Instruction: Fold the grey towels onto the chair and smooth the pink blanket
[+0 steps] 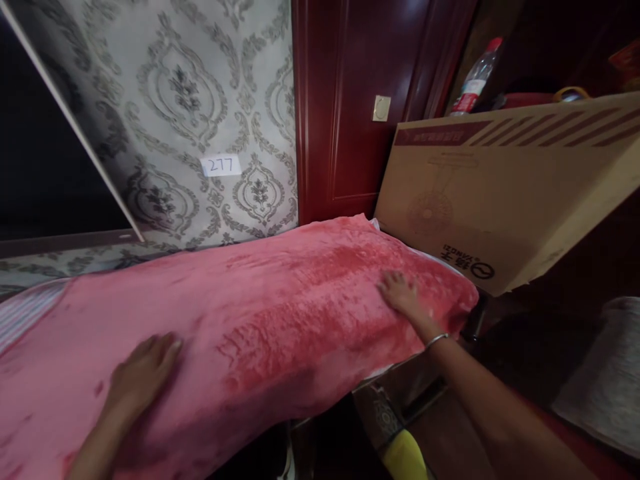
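A pink fleece blanket (260,327) lies spread over a long raised surface, perhaps a bed, and its far end reaches the cardboard box. My left hand (143,373) rests flat on the blanket's near side, holding nothing. Further right, my right hand (400,293) presses flat on the blanket near its right end, with a silver bangle (437,341) on the wrist. A white edge shows under the blanket at the far right. What lies beneath it is hidden.
A large cardboard box (505,193) leans at the right, behind the blanket. Behind it stand a dark red door (345,100) and a plastic bottle (475,79). Patterned wallpaper (185,140) carries a paper label reading 277 (221,165). Below, a yellow object (405,457) and a grey cloth (605,380) show.
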Tool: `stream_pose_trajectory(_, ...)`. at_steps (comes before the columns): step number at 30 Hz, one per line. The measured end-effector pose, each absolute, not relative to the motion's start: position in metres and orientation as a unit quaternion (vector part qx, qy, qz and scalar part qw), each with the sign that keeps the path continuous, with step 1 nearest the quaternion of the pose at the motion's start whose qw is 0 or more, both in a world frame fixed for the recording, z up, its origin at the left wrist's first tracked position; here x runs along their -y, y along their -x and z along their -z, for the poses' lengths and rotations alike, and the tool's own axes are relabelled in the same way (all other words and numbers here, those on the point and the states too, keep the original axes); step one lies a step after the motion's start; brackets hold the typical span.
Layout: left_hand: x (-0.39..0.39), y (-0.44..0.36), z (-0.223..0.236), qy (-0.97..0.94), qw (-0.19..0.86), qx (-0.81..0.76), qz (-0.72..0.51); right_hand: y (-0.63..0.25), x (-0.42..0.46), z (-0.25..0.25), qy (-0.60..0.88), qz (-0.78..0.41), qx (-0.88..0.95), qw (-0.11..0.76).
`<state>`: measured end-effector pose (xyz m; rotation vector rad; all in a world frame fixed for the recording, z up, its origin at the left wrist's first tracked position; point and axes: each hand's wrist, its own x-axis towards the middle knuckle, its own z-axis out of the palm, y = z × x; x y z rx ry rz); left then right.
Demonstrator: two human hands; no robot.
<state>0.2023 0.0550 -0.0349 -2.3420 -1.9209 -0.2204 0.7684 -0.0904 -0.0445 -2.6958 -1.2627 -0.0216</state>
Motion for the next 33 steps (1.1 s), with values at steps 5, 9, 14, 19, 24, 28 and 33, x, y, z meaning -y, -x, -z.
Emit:
stream_pose_trajectory(5,-0.073,-0.272,0.025,0.825,-0.014,0.559,0.084,-0.625,0.044,0.038,0.736,-0.024,0.664,0.133)
stream_pose_trajectory(9,-0.084,-0.315,0.028,0.832,0.032,0.550,0.060,-0.535,0.025,0.042,0.585,-0.058,0.786,0.194)
stream_pose_trajectory(14,-0.092,-0.324,0.041,0.836,0.069,0.543,0.042,-0.531,-0.007,0.040,0.578,-0.053,0.799,0.155)
stream_pose_trajectory(19,-0.093,-0.321,0.042,0.837,0.076,0.541,0.038,-0.632,-0.025,0.033,0.734,-0.026,0.671,0.096)
stream_pose_trajectory(24,-0.093,-0.322,0.041,0.835,0.070,0.545,0.037,-0.762,0.033,0.034,0.881,-0.015,0.469,0.068)
stream_pose_trajectory(28,-0.094,-0.323,0.042,0.832,0.068,0.549,0.042,-0.842,0.098,0.052,0.950,-0.021,0.305,0.062)
stream_pose_trajectory(33,-0.095,-0.323,0.043,0.833,0.066,0.546,0.054,-0.878,0.139,0.066,0.973,0.026,0.195,0.117)
